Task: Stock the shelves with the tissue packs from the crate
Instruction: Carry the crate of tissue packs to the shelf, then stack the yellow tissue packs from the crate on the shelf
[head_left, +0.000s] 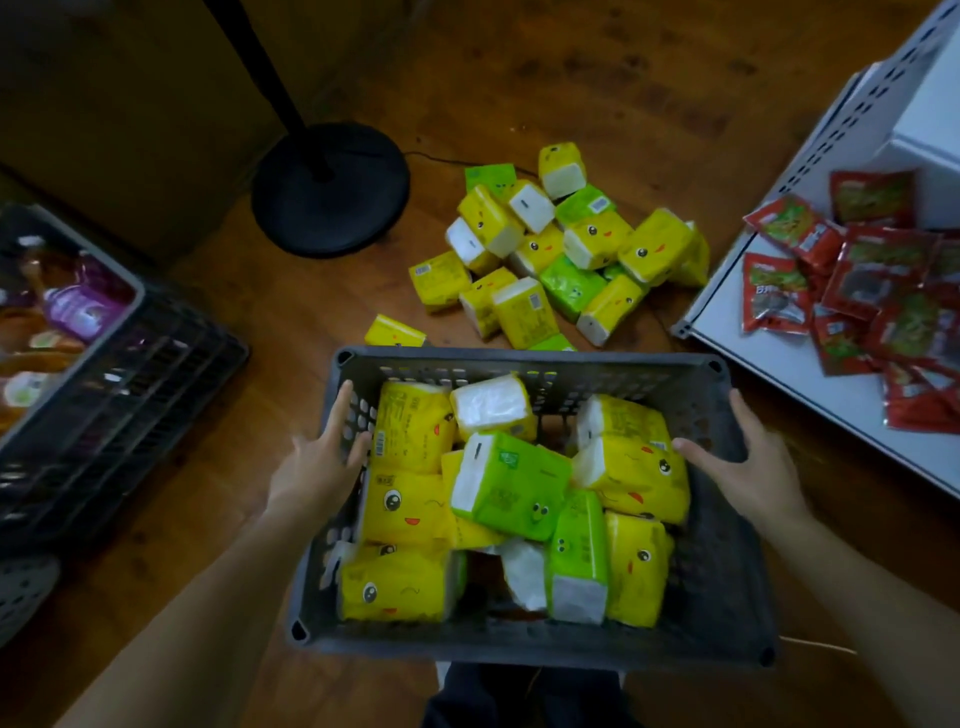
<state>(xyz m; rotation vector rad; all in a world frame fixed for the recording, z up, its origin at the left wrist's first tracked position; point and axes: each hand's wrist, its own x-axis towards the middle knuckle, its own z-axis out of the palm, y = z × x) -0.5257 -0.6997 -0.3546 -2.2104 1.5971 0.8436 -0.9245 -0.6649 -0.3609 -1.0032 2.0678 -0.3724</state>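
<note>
Perforated grey plastic crate (530, 359) holds glossy, blocky yellow-green tissue packs (511, 483).

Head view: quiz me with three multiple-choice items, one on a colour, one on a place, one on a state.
1. What colours are the packs in the crate?
A) red and blue
B) yellow and green
C) all white

2. Where do the red packets lie?
A) in the crate
B) on the floor
C) on the white shelf

3. How are the left hand and right hand?
A) both open at the crate's sides
B) both gripping one pack
C) one out of view

Answers:
1 B: the wrappers in the crate are yellow and green.
2 C: the packets lie spread on the shelf at the right.
3 A: each hand has straight fingers against a side wall of the crate.
</note>
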